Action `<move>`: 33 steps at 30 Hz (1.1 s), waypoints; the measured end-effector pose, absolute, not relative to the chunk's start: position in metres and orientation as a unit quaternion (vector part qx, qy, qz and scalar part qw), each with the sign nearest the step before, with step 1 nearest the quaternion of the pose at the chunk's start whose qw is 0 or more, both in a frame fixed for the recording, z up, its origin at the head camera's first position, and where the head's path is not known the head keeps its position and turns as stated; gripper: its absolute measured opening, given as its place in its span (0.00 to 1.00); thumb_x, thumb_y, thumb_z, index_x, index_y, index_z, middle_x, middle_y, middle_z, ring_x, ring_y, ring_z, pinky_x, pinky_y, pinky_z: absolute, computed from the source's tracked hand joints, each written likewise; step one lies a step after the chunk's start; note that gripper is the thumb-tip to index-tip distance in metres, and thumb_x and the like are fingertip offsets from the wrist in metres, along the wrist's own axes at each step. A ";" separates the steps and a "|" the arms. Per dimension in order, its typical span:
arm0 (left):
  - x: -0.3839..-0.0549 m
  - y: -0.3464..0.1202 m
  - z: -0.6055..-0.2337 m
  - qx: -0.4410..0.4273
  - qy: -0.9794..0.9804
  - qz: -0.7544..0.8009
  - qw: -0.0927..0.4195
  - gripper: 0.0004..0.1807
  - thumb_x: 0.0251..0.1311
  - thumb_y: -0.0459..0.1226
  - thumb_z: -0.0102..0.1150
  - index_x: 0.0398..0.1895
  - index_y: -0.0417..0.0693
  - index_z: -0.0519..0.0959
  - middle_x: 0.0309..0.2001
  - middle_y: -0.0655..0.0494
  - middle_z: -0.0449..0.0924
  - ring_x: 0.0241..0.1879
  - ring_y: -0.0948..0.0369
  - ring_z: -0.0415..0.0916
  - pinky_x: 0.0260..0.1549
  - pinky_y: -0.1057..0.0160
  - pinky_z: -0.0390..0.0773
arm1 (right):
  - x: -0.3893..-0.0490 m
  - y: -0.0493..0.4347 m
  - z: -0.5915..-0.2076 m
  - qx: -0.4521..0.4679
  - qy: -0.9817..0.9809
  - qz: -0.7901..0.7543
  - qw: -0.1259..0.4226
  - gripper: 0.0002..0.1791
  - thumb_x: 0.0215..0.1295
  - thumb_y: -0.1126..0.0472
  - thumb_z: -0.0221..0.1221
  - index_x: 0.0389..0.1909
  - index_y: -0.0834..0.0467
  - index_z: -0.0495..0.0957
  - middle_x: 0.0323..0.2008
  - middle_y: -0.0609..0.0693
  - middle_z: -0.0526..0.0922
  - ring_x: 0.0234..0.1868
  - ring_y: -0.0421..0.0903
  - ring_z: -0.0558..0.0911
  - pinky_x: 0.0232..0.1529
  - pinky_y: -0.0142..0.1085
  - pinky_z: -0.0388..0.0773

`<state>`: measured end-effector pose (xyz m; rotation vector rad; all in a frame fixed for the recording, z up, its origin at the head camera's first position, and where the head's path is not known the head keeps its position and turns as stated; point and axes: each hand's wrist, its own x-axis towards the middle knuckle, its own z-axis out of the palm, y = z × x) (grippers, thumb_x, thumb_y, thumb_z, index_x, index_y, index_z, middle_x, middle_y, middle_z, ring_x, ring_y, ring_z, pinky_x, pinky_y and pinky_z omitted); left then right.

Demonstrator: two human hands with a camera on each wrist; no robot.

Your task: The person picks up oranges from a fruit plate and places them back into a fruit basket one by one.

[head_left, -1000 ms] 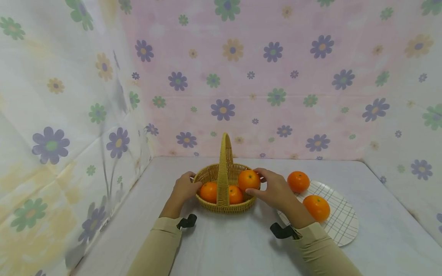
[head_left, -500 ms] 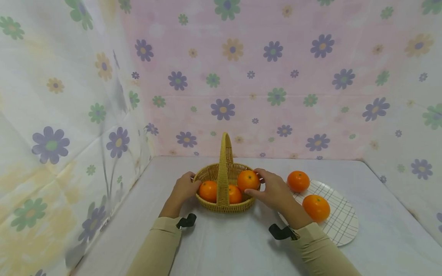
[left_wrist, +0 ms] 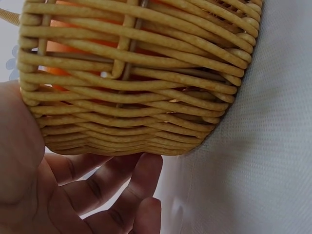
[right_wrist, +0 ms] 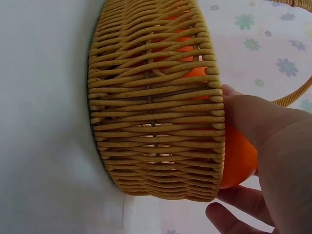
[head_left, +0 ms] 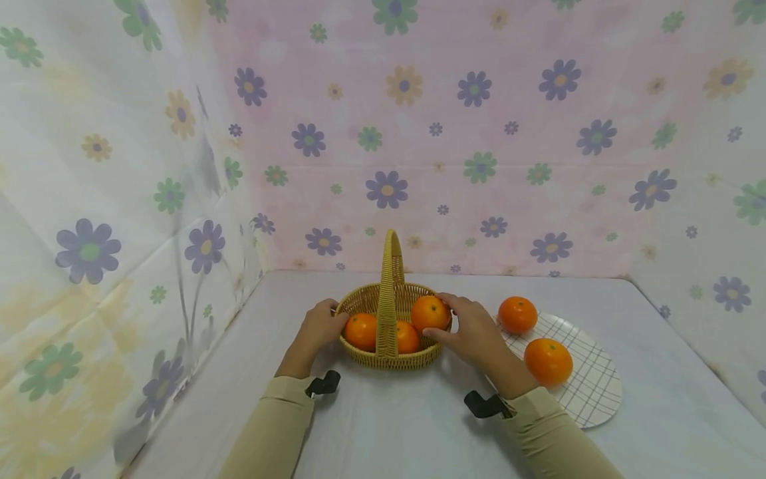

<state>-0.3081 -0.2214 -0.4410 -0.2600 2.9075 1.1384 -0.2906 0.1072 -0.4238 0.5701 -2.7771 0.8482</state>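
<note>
A yellow woven basket (head_left: 391,362) with a tall arched handle stands upright on the table. My left hand (head_left: 320,326) holds its left rim, thumb over the edge; the left wrist view shows the fingers along the outside wall (left_wrist: 136,102). Inside lie an orange (head_left: 361,331) at the left and another orange (head_left: 408,337) partly behind the handle. At the right end, my right hand (head_left: 475,332) grips a third orange (head_left: 430,313) between thumb and fingers. In the right wrist view this orange (right_wrist: 239,158) bulges above the rim; whether it rests on something is hidden.
Right of the basket lies a white oval plate (head_left: 598,379) with a grid pattern. One orange (head_left: 548,361) sits on it, and another orange (head_left: 517,315) is at its far left edge. Flowered cloth (head_left: 443,153) walls the table (head_left: 389,426) at back and sides.
My right hand has shifted slightly left with its orange, which sits a touch lower in the basket. The other two oranges inside moved slightly left. My left hand has stayed on the rim.
</note>
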 end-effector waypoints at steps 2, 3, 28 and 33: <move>-0.308 -0.222 -0.441 -0.084 0.927 0.366 0.006 0.22 0.69 0.47 0.53 0.55 0.41 0.77 0.51 0.43 0.82 0.42 0.51 0.78 0.42 0.54 0.83 | -0.290 0.107 -0.425 0.199 -0.931 0.289 0.102 0.44 0.58 0.36 0.71 0.73 0.49 0.71 0.63 0.53 0.80 0.59 0.56 0.79 0.58 0.55 0.79; -0.309 -0.222 -0.442 -0.083 0.926 0.368 0.006 0.22 0.69 0.47 0.53 0.55 0.41 0.77 0.51 0.43 0.82 0.42 0.52 0.78 0.42 0.55 0.83 | -0.290 0.106 -0.425 0.202 -0.929 0.290 0.107 0.44 0.58 0.36 0.71 0.72 0.50 0.71 0.63 0.53 0.80 0.60 0.56 0.79 0.59 0.56 0.78; -0.308 -0.221 -0.442 -0.075 0.925 0.372 0.000 0.21 0.69 0.46 0.52 0.54 0.40 0.76 0.48 0.44 0.82 0.40 0.51 0.77 0.37 0.58 0.80 | -0.289 0.100 -0.432 0.173 -0.934 0.293 0.112 0.43 0.60 0.37 0.70 0.72 0.50 0.69 0.62 0.54 0.82 0.57 0.60 0.79 0.60 0.58 0.76; -0.309 -0.222 -0.443 -0.077 0.926 0.369 -0.001 0.21 0.68 0.47 0.52 0.54 0.40 0.77 0.48 0.44 0.82 0.41 0.52 0.77 0.40 0.56 0.80 | -0.290 0.098 -0.434 0.174 -0.928 0.307 0.123 0.42 0.60 0.39 0.71 0.72 0.52 0.71 0.67 0.55 0.79 0.62 0.61 0.77 0.63 0.59 0.74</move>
